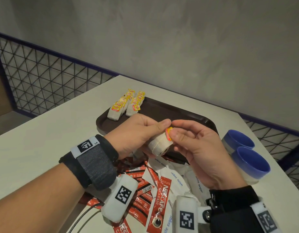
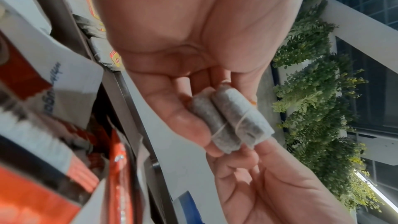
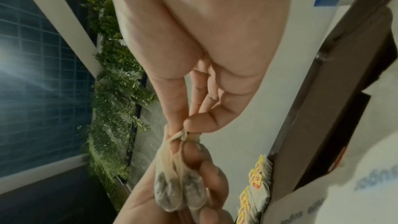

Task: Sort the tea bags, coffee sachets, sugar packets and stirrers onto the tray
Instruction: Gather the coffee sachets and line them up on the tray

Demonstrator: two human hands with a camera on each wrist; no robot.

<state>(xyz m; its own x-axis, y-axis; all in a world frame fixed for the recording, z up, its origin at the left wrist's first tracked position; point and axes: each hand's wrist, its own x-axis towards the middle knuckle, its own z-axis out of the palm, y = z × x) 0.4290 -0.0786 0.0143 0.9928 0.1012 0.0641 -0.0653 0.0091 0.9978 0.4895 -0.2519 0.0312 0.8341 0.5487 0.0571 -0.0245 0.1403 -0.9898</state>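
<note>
I hold one string-wrapped tea bag (image 1: 159, 146) above the near edge of the dark brown tray (image 1: 179, 113). My left hand (image 1: 155, 130) grips its paper body, which lies across the fingers (image 2: 185, 122) in the left wrist view. My right hand (image 1: 175, 128) pinches the yellow and red tag (image 1: 169, 133) at the top of the tea bag (image 3: 178, 188). Two rows of tea bags (image 1: 126, 104) stand at the tray's far left corner. Red coffee sachets (image 1: 162, 190) and white sugar packets (image 1: 177, 179) lie heaped on the table below my hands.
Two blue cups (image 1: 251, 163) stand on the white table (image 1: 44, 132) to the right of the tray. A wire mesh fence (image 1: 44, 81) runs along the table's far left side, and a grey wall rises behind.
</note>
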